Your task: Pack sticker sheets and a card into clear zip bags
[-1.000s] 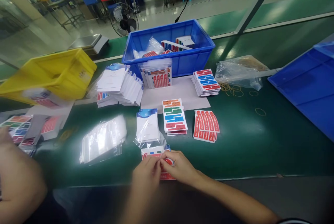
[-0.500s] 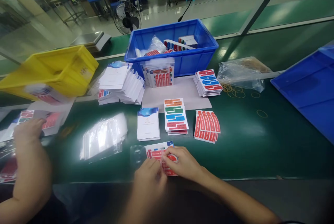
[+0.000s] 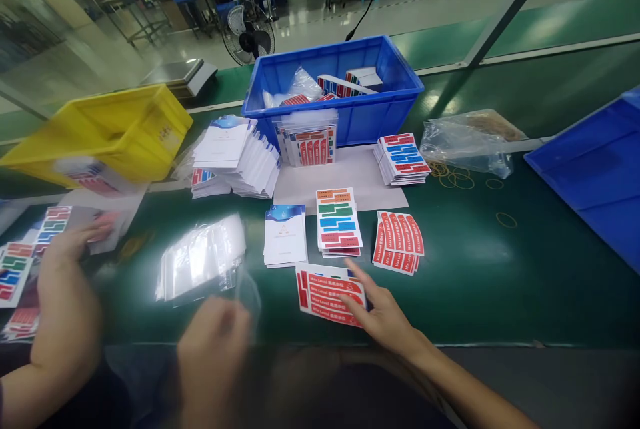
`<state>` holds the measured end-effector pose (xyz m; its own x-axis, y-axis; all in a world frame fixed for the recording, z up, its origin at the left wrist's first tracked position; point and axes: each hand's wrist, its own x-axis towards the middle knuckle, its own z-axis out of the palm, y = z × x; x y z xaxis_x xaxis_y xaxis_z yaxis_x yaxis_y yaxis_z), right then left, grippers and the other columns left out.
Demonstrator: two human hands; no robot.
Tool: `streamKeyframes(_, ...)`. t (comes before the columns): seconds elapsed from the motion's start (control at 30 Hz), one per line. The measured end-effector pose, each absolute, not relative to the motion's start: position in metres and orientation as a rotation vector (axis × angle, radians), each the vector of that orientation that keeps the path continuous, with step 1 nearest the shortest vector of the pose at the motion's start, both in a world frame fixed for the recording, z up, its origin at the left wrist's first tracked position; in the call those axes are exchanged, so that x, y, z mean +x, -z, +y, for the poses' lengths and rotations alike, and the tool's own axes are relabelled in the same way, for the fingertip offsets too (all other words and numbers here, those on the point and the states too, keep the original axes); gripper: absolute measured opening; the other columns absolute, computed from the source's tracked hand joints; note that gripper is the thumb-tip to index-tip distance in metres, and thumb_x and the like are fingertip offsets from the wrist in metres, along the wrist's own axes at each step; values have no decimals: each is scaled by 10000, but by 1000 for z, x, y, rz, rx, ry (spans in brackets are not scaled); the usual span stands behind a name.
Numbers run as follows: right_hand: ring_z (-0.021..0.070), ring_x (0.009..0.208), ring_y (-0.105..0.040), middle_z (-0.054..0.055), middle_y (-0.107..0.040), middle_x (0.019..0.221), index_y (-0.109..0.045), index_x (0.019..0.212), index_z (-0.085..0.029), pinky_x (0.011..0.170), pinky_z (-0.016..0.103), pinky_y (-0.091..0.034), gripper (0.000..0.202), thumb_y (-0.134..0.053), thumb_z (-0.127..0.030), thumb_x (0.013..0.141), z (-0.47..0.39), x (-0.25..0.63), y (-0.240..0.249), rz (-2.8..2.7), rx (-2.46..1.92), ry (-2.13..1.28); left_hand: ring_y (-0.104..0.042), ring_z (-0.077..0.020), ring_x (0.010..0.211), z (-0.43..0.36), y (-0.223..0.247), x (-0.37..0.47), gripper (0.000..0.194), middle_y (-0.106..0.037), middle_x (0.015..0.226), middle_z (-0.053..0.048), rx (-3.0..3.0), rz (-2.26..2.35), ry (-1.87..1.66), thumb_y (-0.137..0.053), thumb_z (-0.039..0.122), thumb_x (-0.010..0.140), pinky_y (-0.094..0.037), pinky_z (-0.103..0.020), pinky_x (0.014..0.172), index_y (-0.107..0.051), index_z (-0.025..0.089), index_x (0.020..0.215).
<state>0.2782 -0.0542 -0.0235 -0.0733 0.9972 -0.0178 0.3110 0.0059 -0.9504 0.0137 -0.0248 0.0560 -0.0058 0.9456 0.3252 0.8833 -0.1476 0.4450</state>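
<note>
My right hand (image 3: 387, 317) grips the right end of a small set of label sheets (image 3: 330, 297). A red sheet printed "Max Level" lies on top, with white and blue edges behind it. Blurred by motion, my left hand (image 3: 216, 329) is closed on a clear plastic bag (image 3: 249, 296), away to the left of the sheets. Beyond my hands lie a pile of white-and-blue cards (image 3: 285, 239), a pile of multicoloured label sheets (image 3: 339, 219) and fanned red label sheets (image 3: 399, 242). Flat clear bags (image 3: 203, 256) lie in a shiny stack near my left hand.
A blue bin (image 3: 333, 109) holds bags and sheets. Filled bags (image 3: 313, 139) lean against it, between white card stacks (image 3: 250, 162) and sheet stacks (image 3: 403, 159). Rubber bands (image 3: 453, 176) lie rightward, near another blue bin (image 3: 595, 169). Leftward are a yellow bin (image 3: 115, 129) and a co-worker's arm (image 3: 67, 296).
My left hand has moved left with the clear bag, away from the label sheets. My right hand has shifted slightly right with the sheets, which are now tilted.
</note>
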Motion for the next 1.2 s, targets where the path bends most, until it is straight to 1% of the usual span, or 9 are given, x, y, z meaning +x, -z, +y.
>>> streamKeyframes(0.07,241,799,-705,61,-742,938,-255,1483,-178,752,336,-561,654,-545,-319,915,-63,287,29,-1439,-1406,-980,-506,-91,577,-29,-75,4,165,-542,621,40,2112,2097,-1058,-610,215,810,-385,-236,581,-557,195,656)
streamKeyframes(0.17,256,926,-702,74,-738,1030,-182,1508,-181,912,397,-526,713,-562,-265,910,-67,296,39,-1528,-1310,-932,-511,-105,614,-31,-92,-6,111,-567,667,25,2158,2213,-1302,-654,126,763,-388,-263,634,-585,179,694)
streamKeyframes(0.27,248,996,-682,39,-724,1087,-330,1463,-237,934,392,-516,590,-554,-256,918,-65,299,46,-1613,-1246,-1076,-525,-111,627,-27,-81,-8,122,-565,672,21,2352,2102,-1213,-657,119,754,-398,-255,627,-570,177,690)
streamKeyframes(0.37,258,877,-699,49,-734,1039,-605,1261,-220,799,357,-564,360,-539,-321,922,-65,296,45,-1529,-1326,-1221,-501,-107,604,-19,-47,6,200,-507,626,27,2456,1946,-850,-595,178,812,-393,-234,591,-506,191,633)
streamKeyframes(0.43,272,822,-694,68,-741,987,-691,1127,-193,752,366,-576,330,-562,-400,904,-67,292,39,-1340,-1382,-1326,-495,-104,605,-17,-22,23,227,-478,621,29,2461,1869,-690,-543,170,830,-396,-215,578,-468,200,618)
streamKeyframes(0.53,293,872,-686,84,-737,995,-706,1071,-183,823,406,-570,392,-630,-492,843,-73,288,25,-1040,-1375,-1447,-474,-94,581,-20,5,54,233,-462,638,32,2383,1776,-574,-494,126,823,-385,-205,549,-432,207,614)
streamKeyframes(0.67,300,945,-672,104,-721,1051,-689,1065,-172,900,438,-535,422,-648,-517,825,-78,282,16,-921,-1380,-1528,-456,-92,564,-31,19,84,253,-452,653,28,2276,1670,-623,-470,107,820,-372,-216,526,-395,211,602)
streamKeyframes(0.93,310,877,-690,115,-727,995,-659,1045,-149,855,507,-537,513,-718,-555,737,-88,285,29,-745,-1375,-1773,-502,-93,596,-39,41,102,217,-505,694,12,2266,1557,-623,-440,111,839,-409,-211,543,-434,206,644)
streamKeyframes(1.2,330,947,-675,113,-724,994,-648,1055,-157,859,510,-533,525,-729,-554,720,-86,293,35,-760,-1324,-1848,-529,-101,637,-42,49,103,201,-545,719,0,2321,1563,-610,-436,113,853,-425,-216,568,-482,203,680)
